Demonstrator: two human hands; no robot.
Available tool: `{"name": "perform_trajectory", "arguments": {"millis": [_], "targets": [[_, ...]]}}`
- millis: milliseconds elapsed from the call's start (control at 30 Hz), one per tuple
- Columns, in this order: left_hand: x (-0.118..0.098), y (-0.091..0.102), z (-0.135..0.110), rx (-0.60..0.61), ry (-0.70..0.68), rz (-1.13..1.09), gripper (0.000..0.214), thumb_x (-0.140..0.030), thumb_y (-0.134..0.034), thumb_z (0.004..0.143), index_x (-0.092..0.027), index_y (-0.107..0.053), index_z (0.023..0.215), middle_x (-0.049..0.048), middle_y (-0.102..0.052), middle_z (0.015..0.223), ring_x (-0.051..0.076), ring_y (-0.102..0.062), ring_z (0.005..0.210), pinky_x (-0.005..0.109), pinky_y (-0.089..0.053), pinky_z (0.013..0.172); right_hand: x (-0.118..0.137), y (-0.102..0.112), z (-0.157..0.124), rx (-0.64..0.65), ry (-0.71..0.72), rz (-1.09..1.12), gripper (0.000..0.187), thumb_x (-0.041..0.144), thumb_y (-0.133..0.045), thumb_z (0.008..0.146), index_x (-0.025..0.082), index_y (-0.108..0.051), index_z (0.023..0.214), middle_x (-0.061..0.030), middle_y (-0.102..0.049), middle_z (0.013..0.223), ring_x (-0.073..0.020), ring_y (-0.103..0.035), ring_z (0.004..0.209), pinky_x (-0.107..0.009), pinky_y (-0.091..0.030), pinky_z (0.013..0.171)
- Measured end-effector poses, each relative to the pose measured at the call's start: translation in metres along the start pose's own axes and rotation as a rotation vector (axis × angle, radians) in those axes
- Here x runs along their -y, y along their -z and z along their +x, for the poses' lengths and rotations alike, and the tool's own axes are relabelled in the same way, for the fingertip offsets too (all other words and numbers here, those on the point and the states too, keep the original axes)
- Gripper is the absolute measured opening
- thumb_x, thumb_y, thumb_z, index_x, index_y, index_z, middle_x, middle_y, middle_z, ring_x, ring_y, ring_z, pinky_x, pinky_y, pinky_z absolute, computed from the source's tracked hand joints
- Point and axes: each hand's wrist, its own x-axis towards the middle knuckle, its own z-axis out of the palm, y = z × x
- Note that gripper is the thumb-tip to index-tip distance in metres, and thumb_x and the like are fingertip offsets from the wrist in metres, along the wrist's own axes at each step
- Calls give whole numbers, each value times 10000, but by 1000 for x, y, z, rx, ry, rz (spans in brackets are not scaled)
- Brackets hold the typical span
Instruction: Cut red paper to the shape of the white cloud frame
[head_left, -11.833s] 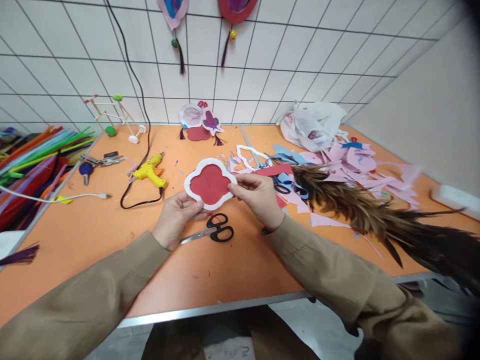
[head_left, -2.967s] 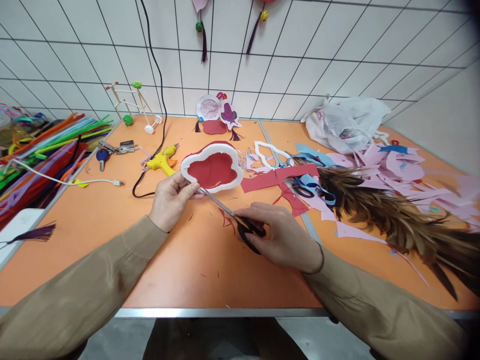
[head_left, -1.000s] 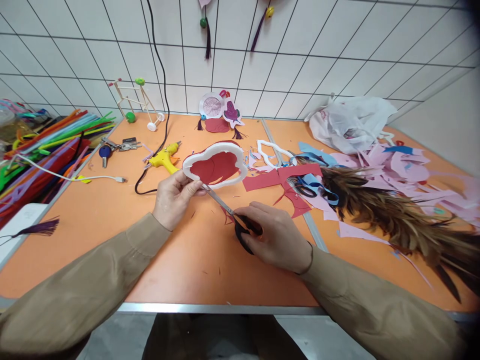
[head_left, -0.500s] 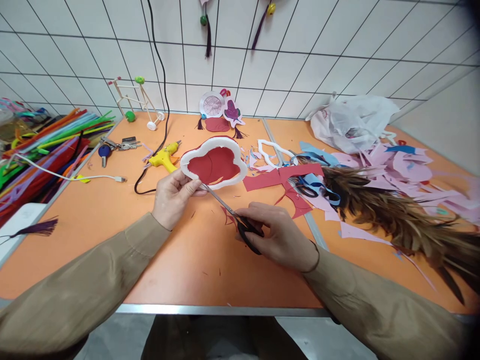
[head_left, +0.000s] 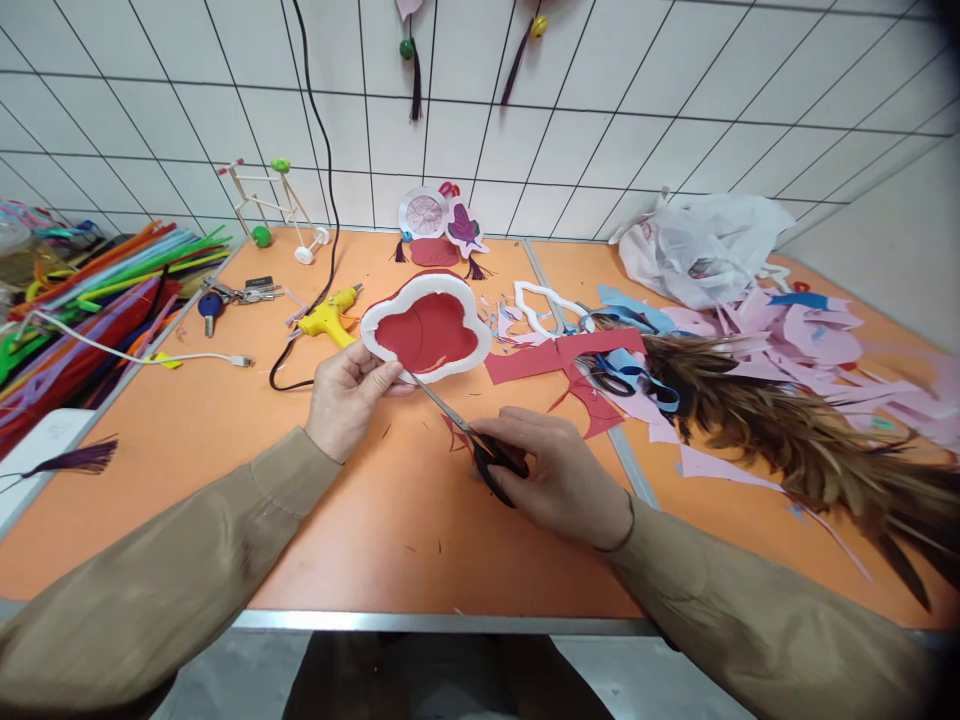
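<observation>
My left hand (head_left: pixel 346 398) pinches the lower left edge of a cloud-shaped piece (head_left: pixel 426 327), red paper under a white foam frame, held tilted above the orange table (head_left: pixel 210 470). My right hand (head_left: pixel 559 478) grips the black handles of a pair of scissors (head_left: pixel 471 440). Their blades point up and left, and the tips meet the piece's lower edge beside my left thumb. Thin red slivers (head_left: pixel 454 436) lie on the table under the blades.
A yellow glue gun (head_left: pixel 328 318) with a black cord, keys (head_left: pixel 229 295) and a white cable lie at the left. Pipe cleaners (head_left: pixel 82 310) pile up far left. Red scraps (head_left: pixel 559 360), blue-handled scissors (head_left: pixel 626 378), brown feathers (head_left: pixel 780 430), pink offcuts and a plastic bag (head_left: pixel 701 245) fill the right.
Since the earliest frame my right hand picked up the black scissors from the table. Over the last second the piece turned slightly in my left hand while the blades stayed at its lower edge.
</observation>
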Motion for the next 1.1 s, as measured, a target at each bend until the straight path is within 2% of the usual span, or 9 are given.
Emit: {"name": "perform_trajectory", "arguments": {"millis": [167,567,900,1100], "targets": [[0,0,0,0,-5,31,321,-401,-805,672,-137,-672,795,39,-739,711,189,-729,664,262,-625,600,2,2,0,-7,-10,-16,224,173,-593,738,161,-705,931,-13,-548,673,-118,-492,576,-241,-335,530],[1,1,0,-13,12,17,332,-412,-811,666,-140,-684,804,48,-745,724,200,-732,687,272,-625,613,-1,-2,3,-36,36,35,168,159,-578,777,145,-687,904,-1,-504,650,-111,-467,569,-238,-344,523],[0,0,-2,-35,11,4,301,-389,-820,656,-147,-686,774,26,-722,674,176,-717,651,263,-621,620,-3,-1,4,7,-44,200,145,169,-613,769,161,-687,893,15,-495,637,-96,-447,555,-228,-357,516],[0,-1,-2,-17,29,27,313,-402,-810,665,-145,-677,785,39,-737,705,176,-717,648,258,-620,609,0,-2,3,3,-24,156,125,152,-591,772,149,-681,858,12,-493,634,-94,-442,555,-229,-346,521]]}}
